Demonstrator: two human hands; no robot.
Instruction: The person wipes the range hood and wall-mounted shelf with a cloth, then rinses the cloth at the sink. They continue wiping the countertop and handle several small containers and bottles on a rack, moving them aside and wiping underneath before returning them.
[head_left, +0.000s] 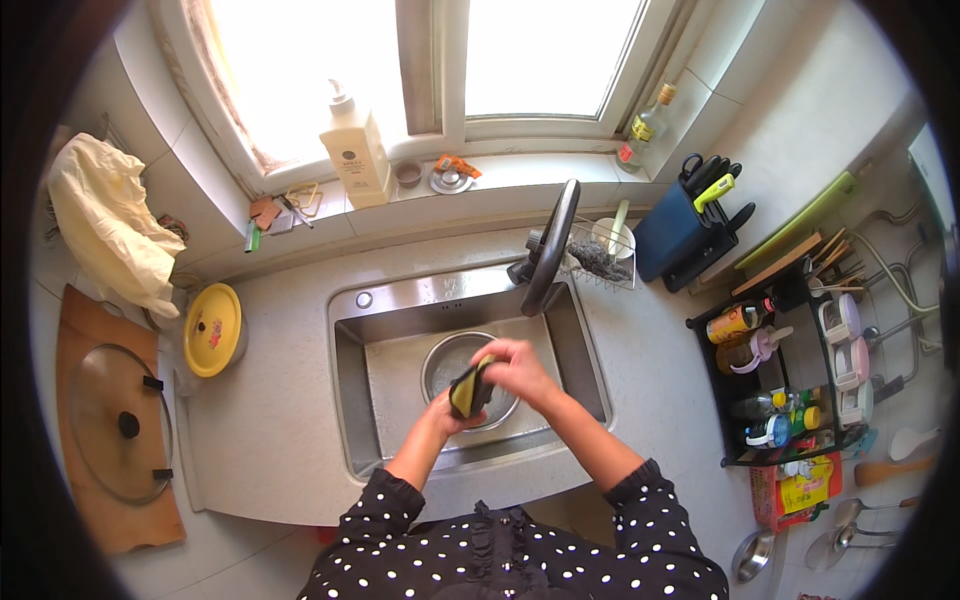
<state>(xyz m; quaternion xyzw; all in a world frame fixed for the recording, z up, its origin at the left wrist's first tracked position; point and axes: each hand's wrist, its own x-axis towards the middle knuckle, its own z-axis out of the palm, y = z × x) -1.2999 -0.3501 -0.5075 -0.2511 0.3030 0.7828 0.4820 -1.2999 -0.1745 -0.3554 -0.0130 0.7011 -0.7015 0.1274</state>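
Observation:
Above the steel sink (346, 390), my left hand (444, 421) holds a folded yellow-green, black-edged cloth or pad (466, 391); its exact kind is unclear. The fingers of my right hand (519, 369) pinch the upper end of the same thing. Below both hands, a round metal bowl (429, 367) sits on the sink floor, partly hidden by them. Behind the hands rises the dark faucet (556, 240), its spout over the sink's back right.
A wire basket (628, 279) with a steel-wool scrubber (600, 259) stands behind the faucet. To the right are a knife block (679, 232) and a black seasoning rack (716, 386). A yellow-lidded pot (215, 330) and a glass lid (112, 397) lie left. A pump bottle (356, 154) occupies the sill.

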